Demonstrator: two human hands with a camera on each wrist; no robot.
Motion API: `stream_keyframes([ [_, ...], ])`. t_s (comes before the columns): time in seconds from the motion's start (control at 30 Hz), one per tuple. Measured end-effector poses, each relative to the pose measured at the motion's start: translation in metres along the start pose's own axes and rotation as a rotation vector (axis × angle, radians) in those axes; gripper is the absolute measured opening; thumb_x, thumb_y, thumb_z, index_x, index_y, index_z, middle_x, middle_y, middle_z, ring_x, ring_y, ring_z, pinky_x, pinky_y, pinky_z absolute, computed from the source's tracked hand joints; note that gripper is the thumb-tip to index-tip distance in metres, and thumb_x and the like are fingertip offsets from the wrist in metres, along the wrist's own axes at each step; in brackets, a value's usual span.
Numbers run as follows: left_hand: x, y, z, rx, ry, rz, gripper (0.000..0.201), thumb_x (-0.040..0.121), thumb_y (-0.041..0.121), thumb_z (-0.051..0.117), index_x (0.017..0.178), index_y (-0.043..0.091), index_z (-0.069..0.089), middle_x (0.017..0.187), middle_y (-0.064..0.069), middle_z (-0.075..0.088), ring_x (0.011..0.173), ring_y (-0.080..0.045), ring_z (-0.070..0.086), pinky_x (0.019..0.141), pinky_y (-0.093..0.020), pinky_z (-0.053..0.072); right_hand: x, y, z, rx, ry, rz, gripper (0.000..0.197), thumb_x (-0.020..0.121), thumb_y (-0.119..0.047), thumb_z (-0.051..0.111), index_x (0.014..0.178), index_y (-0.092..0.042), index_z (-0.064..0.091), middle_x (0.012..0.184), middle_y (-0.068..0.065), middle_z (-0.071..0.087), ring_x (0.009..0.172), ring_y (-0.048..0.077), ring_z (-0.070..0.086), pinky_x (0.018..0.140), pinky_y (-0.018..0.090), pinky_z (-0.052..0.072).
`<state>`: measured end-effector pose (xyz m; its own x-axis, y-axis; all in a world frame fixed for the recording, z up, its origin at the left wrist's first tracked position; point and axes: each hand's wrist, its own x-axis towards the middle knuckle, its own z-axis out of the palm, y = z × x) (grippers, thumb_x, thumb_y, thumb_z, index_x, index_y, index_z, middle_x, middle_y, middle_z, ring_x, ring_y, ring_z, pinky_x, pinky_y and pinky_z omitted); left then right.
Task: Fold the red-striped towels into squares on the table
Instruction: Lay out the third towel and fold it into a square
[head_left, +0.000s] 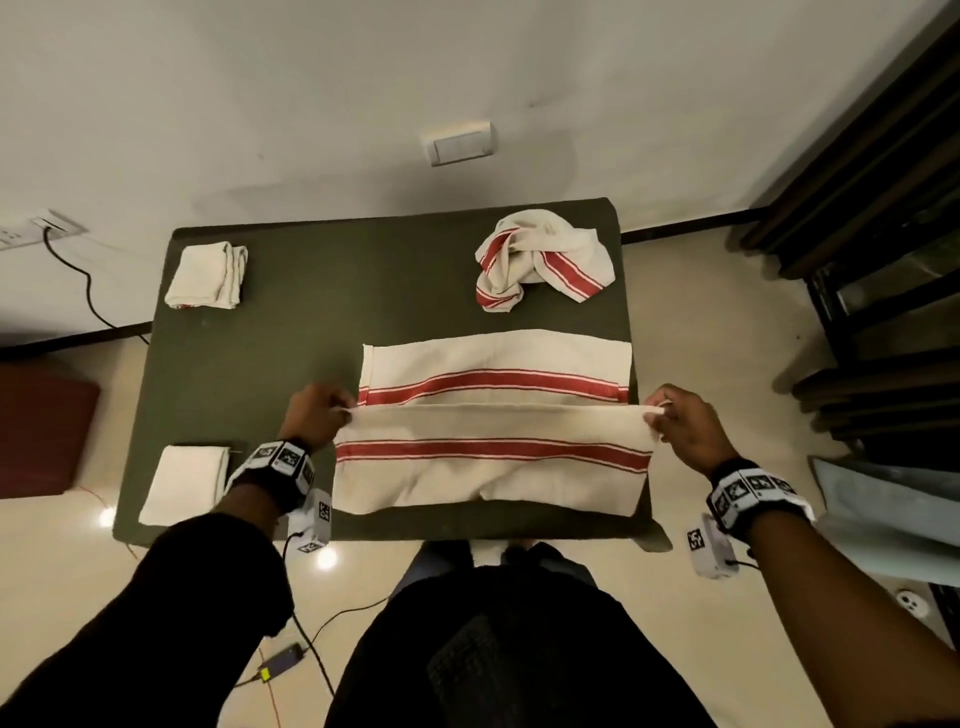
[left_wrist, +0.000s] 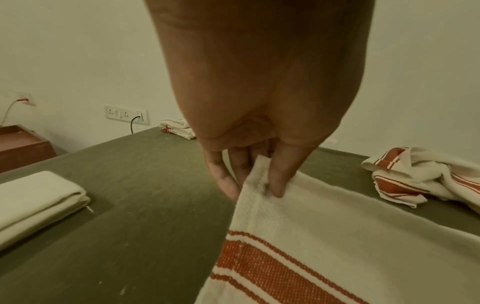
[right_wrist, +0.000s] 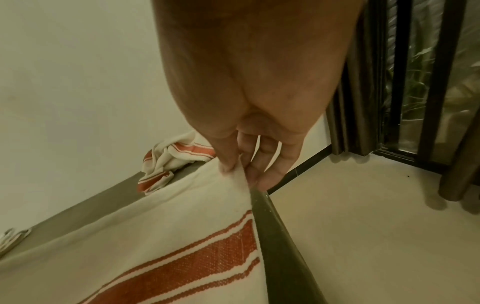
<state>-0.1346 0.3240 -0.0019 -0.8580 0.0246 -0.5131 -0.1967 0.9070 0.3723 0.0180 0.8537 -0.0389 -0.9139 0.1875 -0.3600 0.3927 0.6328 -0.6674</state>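
The left hand (head_left: 311, 415) and the right hand (head_left: 685, 423) each pinch one corner of the red-striped towel (head_left: 493, 457), its near half raised over the green table (head_left: 270, 338). The pinches look shallow — I judge a corner may slip, or the edges land uneven, since the towel reaches the table's right edge. The lifted half hides the fold line; a crumpled towel (head_left: 543, 257) waits behind.

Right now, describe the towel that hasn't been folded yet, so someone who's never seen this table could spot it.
Start at the dark green table and go to its far right corner. The crumpled towel lies there in a loose heap, red stripes twisting through it. The two folded towels on the left are neat, and the towel held by both hands is spread flat.
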Motion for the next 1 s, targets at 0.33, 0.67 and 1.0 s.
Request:
stream_keyframes([
  [0.33,0.078,0.0,0.014,-0.073,0.091,-0.022,0.004,0.088,0.007,0.075,0.088,0.004,0.077,0.087,-0.02,0.073,0.088,-0.04,0.069,0.071,-0.033,0.039,0.075,-0.006,0.012,-0.155,0.064,0.019,0.013,0.085,-0.004,0.079,0.087,-0.016,0.075,0.097,0.008,0.076,0.087,0.032,0.072,0.078,0.031,0.047],
  [0.67,0.112,0.019,0.03,-0.015,0.111,0.051,0.004,0.079,0.002,0.08,0.079,0.006,0.083,0.092,-0.014,0.076,0.101,-0.038,0.066,0.081,-0.04,0.049,0.102,-0.02,0.036,-0.25,0.117,0.135,0.007,0.091,-0.006,0.076,0.093,-0.012,0.078,0.146,0.008,0.061,0.132,0.033,0.054,0.111,0.04,0.041],
  [1.0,0.117,0.009,0.021,-0.3,0.068,-0.1,0.011,0.082,0.007,0.083,0.093,0.008,0.082,0.084,-0.011,0.075,0.086,-0.029,0.069,0.079,-0.032,0.046,0.117,-0.029,0.047,-0.271,0.12,0.171,0.004,0.088,-0.007,0.079,0.09,-0.01,0.081,0.112,0.014,0.069,0.105,0.031,0.061,0.086,0.028,0.04],
])
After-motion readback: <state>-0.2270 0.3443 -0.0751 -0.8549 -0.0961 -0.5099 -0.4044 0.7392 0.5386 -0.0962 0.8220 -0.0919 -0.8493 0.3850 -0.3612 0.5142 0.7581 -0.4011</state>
